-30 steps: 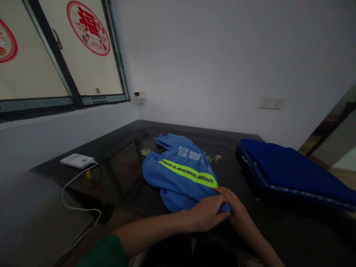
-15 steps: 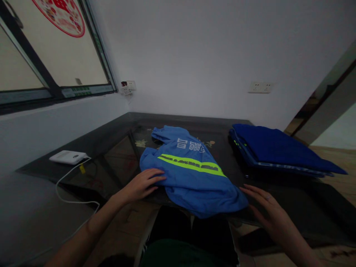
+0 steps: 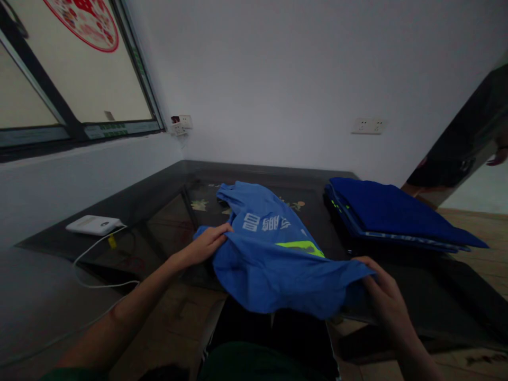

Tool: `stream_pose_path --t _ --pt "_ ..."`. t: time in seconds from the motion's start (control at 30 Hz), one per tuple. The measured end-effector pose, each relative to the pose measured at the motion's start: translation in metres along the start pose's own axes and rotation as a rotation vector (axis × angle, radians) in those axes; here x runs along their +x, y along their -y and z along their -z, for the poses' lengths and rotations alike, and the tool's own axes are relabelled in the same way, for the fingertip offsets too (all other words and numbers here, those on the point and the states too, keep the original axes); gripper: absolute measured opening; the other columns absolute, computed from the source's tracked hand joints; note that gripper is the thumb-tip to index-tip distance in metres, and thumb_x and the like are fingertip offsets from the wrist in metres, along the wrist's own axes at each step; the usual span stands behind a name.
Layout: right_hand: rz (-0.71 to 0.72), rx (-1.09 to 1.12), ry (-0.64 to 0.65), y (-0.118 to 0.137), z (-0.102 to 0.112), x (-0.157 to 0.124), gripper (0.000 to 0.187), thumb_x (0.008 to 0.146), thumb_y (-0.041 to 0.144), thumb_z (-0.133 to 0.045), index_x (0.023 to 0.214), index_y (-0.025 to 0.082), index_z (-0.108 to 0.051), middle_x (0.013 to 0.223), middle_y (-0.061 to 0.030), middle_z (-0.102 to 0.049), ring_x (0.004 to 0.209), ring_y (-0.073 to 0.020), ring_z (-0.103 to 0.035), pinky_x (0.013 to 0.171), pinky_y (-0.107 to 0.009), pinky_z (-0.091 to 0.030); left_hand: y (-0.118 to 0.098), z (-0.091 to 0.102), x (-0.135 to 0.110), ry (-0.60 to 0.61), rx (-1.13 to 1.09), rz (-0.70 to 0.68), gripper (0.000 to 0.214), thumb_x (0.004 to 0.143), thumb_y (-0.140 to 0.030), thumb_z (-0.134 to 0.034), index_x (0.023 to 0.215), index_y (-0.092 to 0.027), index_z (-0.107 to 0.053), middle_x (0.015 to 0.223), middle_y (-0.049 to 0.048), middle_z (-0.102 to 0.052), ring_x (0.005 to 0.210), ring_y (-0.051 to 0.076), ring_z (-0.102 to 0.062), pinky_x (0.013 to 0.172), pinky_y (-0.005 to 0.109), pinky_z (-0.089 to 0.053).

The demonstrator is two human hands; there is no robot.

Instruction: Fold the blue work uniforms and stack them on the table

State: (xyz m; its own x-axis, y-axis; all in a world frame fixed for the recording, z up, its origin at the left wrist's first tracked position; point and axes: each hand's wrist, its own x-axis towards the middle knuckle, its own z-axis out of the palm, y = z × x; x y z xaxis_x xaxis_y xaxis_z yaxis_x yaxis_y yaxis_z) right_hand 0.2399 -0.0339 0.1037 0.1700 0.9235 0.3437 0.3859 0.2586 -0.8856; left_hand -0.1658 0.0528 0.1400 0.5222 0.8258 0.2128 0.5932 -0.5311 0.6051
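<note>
A light blue garment (image 3: pixel 262 270), with white lettering and a yellow-green reflective stripe, lies across the near part of the dark table. Its near part is lifted and stretched between both hands, and a fold partly covers the stripe. At its left side my left hand (image 3: pixel 210 242) pinches the cloth, fingers closed. My right hand (image 3: pixel 383 286) grips the right near corner, the fabric drawn out toward it. The far end of the garment rests flat on the tabletop.
Folded dark blue cloth (image 3: pixel 397 211) is stacked on the right of the glossy table (image 3: pixel 246 168). A white device (image 3: pixel 93 225) with a cable sits at the left edge. Wall and window border the table. Part of another person (image 3: pixel 460 137) shows at the far right.
Both hands have closed on the garment and lifted its near part, pulling the cloth taut; the stripe is now mostly covered. Another person has come into view at the right.
</note>
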Motion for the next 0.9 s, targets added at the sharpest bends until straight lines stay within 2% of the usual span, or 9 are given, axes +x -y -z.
stream_pose_path --t 0.1,0.2,0.27,0.33,0.4,0.5,0.63,0.8,0.9 --pt "-0.089 0.15 -0.189 0.034 0.011 0.018 0.026 0.078 0.047 -0.06 0.083 0.022 -0.062 0.073 -0.0021 -0.064 0.064 -0.0166 -0.059 0.056 -0.024 -0.048 -0.035 0.029 0.007 -0.06 -0.216 0.013 0.028 0.09 -0.041 -0.041 0.095 -0.018 -0.057 0.087 0.0016 -0.063 0.08 0.017 -0.061 0.073 0.026 -0.049" --pt "-0.068 0.137 -0.178 0.045 0.011 0.06 0.031 0.08 0.049 -0.058 0.092 0.021 -0.063 0.079 -0.003 -0.066 0.068 -0.018 -0.06 0.059 -0.026 -0.048 -0.031 0.036 0.04 -0.052 -0.331 0.092 0.035 0.086 -0.039 -0.049 0.113 -0.018 -0.054 0.089 0.0016 -0.066 0.077 0.017 -0.062 0.071 0.028 -0.051" --pt "0.006 -0.032 -0.074 0.031 0.007 0.092 0.029 0.081 0.044 -0.057 0.094 0.019 -0.065 0.084 -0.0044 -0.068 0.077 -0.0205 -0.062 0.066 -0.03 -0.05 -0.009 0.024 0.065 -0.029 -0.24 0.182 0.038 0.082 -0.035 -0.052 0.115 -0.016 -0.055 0.09 0.004 -0.068 0.08 0.02 -0.064 0.076 0.033 -0.052" --pt "0.052 -0.278 0.041 0.004 0.003 0.116 0.022 0.078 0.033 -0.059 0.091 0.017 -0.067 0.085 -0.0054 -0.069 0.082 -0.022 -0.063 0.074 -0.033 -0.05 0.02 0.006 0.081 -0.069 -0.013 0.259 0.034 0.079 -0.031 -0.054 0.106 -0.014 -0.06 0.094 0.0076 -0.07 0.087 0.023 -0.064 0.084 0.038 -0.05" --pt "0.036 -0.49 0.132 -0.027 0.0 0.127 0.024 0.076 0.024 -0.06 0.098 0.017 -0.068 0.084 -0.0059 -0.069 0.08 -0.0213 -0.063 0.076 -0.033 -0.05 0.045 -0.011 0.083 -0.1 0.149 0.255 0.029 0.078 -0.03 -0.053 0.1 -0.014 -0.064 0.103 0.0104 -0.069 0.096 0.025 -0.063 0.092 0.04 -0.047" --pt "0.019 -0.611 0.18 -0.061 0.0 0.121 0.035 0.079 0.021 -0.057 0.113 0.017 -0.064 0.092 -0.0076 -0.069 0.08 -0.0202 -0.064 0.075 -0.033 -0.051 0.065 -0.027 0.067 -0.062 0.173 0.202 0.032 0.083 -0.036 -0.049 0.1 -0.017 -0.067 0.108 0.0092 -0.069 0.103 0.024 -0.062 0.095 0.038 -0.045" --pt "0.057 -0.67 0.219 -0.069 0.001 0.114 0.034 0.084 0.025 -0.056 0.117 0.017 -0.062 0.103 -0.0099 -0.069 0.091 -0.0228 -0.065 0.081 -0.035 -0.05 0.064 -0.031 0.051 -0.062 0.213 0.222 0.037 0.082 -0.042 -0.051 0.105 -0.017 -0.067 0.112 0.0096 -0.068 0.107 0.027 -0.061 0.098 0.038 -0.044" --pt "0.04 -0.811 0.35 -0.061 -0.016 0.134 0.033 0.087 0.024 -0.054 0.116 0.013 -0.064 0.111 -0.0137 -0.068 0.101 -0.0271 -0.064 0.086 -0.036 -0.048 0.055 -0.039 0.065 0.023 0.23 0.27 0.039 0.083 -0.041 -0.05 0.108 -0.014 -0.065 0.115 0.0125 -0.067 0.106 0.028 -0.062 0.094 0.036 -0.045" --pt "0.001 -0.844 0.391 -0.062 -0.032 0.148 0.031 0.082 0.019 -0.059 0.111 0.011 -0.067 0.104 -0.014 -0.07 0.097 -0.026 -0.065 0.082 -0.032 -0.048 0.055 -0.049 0.073 0.022 0.235 0.276 0.036 0.084 -0.036 -0.048 0.107 -0.013 -0.064 0.11 0.0132 -0.068 0.101 0.027 -0.064 0.091 0.036 -0.046"
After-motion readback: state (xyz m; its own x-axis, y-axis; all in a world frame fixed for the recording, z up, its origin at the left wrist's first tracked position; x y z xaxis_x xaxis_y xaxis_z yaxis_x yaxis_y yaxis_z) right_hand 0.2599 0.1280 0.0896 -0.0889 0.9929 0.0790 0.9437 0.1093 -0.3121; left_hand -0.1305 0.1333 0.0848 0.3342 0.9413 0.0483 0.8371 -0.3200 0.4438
